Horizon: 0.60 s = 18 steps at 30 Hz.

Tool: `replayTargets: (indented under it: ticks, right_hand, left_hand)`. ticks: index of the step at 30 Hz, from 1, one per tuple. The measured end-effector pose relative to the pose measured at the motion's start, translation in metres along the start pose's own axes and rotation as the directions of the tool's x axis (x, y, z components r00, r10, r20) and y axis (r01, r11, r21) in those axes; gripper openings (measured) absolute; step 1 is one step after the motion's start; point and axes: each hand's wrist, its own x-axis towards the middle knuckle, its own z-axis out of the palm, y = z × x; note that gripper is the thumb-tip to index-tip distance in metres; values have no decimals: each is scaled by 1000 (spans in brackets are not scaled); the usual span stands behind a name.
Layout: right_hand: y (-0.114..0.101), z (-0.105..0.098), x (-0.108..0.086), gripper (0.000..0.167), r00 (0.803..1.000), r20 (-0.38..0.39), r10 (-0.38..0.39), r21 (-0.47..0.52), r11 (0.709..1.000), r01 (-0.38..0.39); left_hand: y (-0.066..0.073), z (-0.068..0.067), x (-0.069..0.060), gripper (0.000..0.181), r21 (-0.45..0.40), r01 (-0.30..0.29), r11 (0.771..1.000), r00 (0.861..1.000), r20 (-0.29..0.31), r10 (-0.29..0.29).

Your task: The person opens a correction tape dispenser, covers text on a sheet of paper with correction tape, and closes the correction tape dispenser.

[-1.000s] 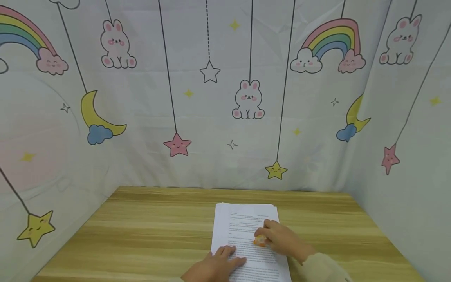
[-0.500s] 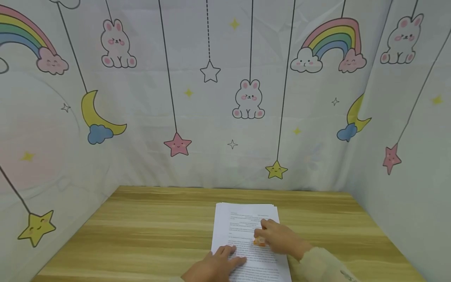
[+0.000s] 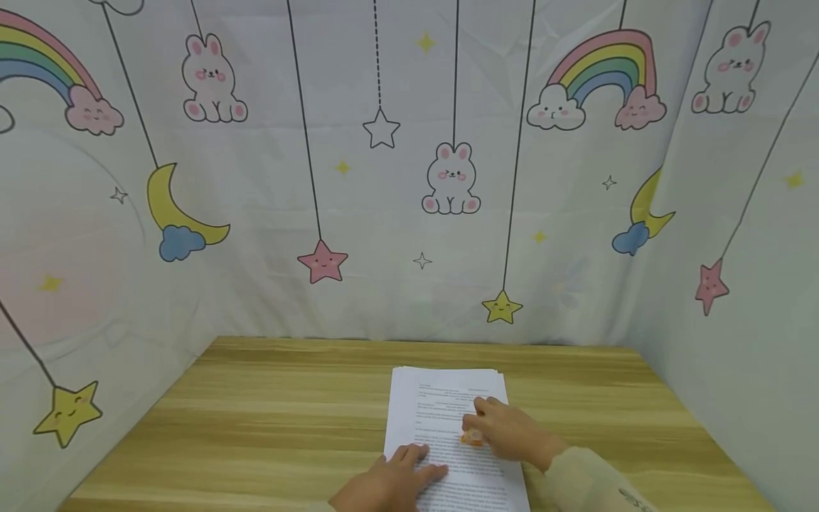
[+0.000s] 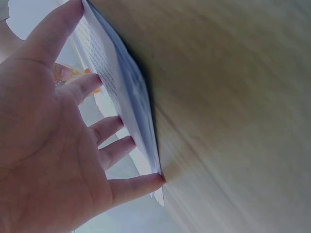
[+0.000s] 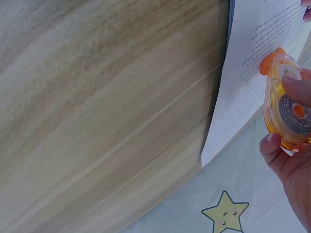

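Note:
A stack of printed white paper (image 3: 403, 409) lies on the wooden table. My left hand (image 3: 384, 483) rests on its lower left part, fingers spread and nearly straight; in the left wrist view the little finger reaches past the stack's edge to the table. Over the right half of the top sheet, my right hand (image 3: 515, 434) grips an orange correction tape (image 5: 282, 109) with a clear case. Thumb and fingers hold the case by its sides, and its orange tip (image 5: 268, 63) meets the printed lines. Any mark under the tip is too small to make out.
Wood-grain table top (image 3: 269, 412) extends on both sides of the stack. A white cloth backdrop (image 3: 384, 299) with printed stars, rabbits and rainbows rises at the table's back and sides.
The right hand has turned slightly, and a dark print on its sleeve has come into view. The correction tape has barely shifted. My left hand and the paper have stayed put.

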Motion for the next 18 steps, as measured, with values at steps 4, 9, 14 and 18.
replayTargets:
  ticks: [4,9,14,18]
  right_hand:
    - [-1,-3,0,20,998,55,36,-4,999,-36]
    - [0,-6,-1,18,998,54,28,-6,1000,-28]
    - [2,-7,-2,14,999,51,12,-3,1000,-12]
    - [2,-8,-4,15,997,73,18,-4,1000,-18]
  left_hand:
    - [0,-1,-1,66,4,-10,1000,1000,-8,10]
    - [0,-1,-2,65,6,-15,1000,1000,-18,15]
    - [0,1,0,66,2,1,1000,1000,-1,-1]
    - [0,3,2,66,-9,14,1000,1000,13,-14]
